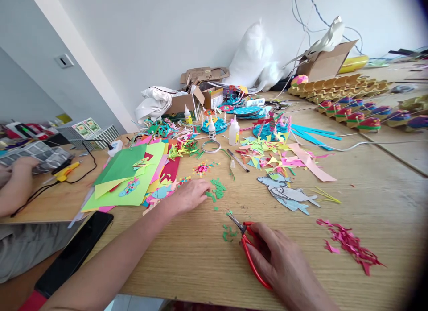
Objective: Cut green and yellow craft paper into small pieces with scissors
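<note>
My right hand (277,257) grips small scissors (246,239) with red handles at the table's front. Their blades point up and left, beside a few tiny green paper scraps (229,234). Left of them, my left hand (191,196) rests low over the table, its fingers drawn together at the edge of a loose group of green paper pieces (219,189). Whatever the fingertips hold is too small to make out. Just beyond that hand lies a little heap of pink paper bits (202,168). Grey-blue paper fish (284,192) lie to the right of the green pieces.
Coloured paper sheets (117,170) are stacked at left, near a black phone (75,253). Glue bottles (234,131) and a pen (238,160) stand or lie mid-table. Crimson scraps (351,244) lie right; egg trays (341,85) sit behind. Another person's arm (16,186) shows far left.
</note>
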A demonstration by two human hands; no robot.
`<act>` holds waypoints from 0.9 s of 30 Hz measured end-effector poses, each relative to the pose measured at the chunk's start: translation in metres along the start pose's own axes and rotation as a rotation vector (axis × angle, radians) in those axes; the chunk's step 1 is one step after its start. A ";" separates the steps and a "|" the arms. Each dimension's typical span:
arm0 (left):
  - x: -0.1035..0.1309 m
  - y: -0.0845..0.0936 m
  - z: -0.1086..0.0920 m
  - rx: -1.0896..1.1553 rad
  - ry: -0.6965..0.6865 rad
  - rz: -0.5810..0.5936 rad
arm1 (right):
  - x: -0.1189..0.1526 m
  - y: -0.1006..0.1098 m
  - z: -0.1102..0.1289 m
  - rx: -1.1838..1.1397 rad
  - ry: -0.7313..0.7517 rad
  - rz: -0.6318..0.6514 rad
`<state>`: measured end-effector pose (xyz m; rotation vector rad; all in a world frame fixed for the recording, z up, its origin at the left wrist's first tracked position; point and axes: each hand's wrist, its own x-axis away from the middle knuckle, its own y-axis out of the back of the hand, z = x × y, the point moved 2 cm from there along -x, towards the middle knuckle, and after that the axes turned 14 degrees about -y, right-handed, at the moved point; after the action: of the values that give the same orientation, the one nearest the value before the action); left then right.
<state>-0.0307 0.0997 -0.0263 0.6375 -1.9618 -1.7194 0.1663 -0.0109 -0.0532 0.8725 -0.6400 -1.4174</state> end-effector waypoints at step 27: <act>-0.004 -0.005 0.000 0.296 0.200 -0.250 | -0.004 0.005 -0.002 -0.068 -0.071 0.039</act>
<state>-0.0272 0.1014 -0.0313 1.1565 -2.0768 -1.4401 0.1707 -0.0073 -0.0502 0.7548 -0.6558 -1.4317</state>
